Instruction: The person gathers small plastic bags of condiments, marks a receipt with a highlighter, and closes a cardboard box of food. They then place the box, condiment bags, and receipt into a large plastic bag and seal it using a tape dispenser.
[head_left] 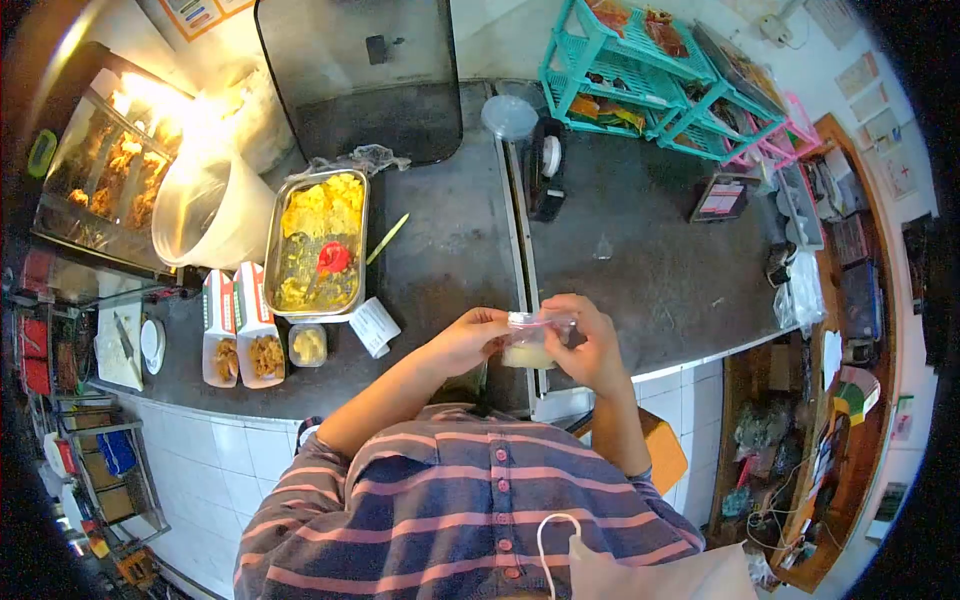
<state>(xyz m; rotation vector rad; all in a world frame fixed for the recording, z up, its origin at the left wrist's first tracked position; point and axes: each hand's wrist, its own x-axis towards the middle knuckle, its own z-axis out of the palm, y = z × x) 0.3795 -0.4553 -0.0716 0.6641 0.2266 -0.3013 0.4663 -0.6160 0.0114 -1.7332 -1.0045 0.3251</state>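
Holding a small, clear plastic bag with pale yellowish contents [527,354] between them, both bare hands work at the front edge of the dark grey counter [440,235], close to the person's striped shirt [430,500]. The left hand [468,342] pinches the bag's upper left side between thumb and fingers. The right hand [588,346] has its fingers curled over the other side, the thumb pressed toward the bag's front. A thin pinkish line runs along the upper part of the bag, and the pale contents sit in its lower part. The bag is in front of the metal-edged seam that divides the counter.

To the left of the hands, a white printed paper piece [375,327] lies beside the lower right corner of a rectangular, shiny metal tray [316,318], which holds yellow food and a bright red item [333,257]. A slim yellow-green stick [388,239] lies to the right of the tray. Just below the tray is a small, clear square tub with yellow contents [308,346], and to its left stand two white, red and green paper cartons [256,335] holding browned, fried-looking pieces. A tall, translucent white plastic bucket [212,215] is behind the cartons.
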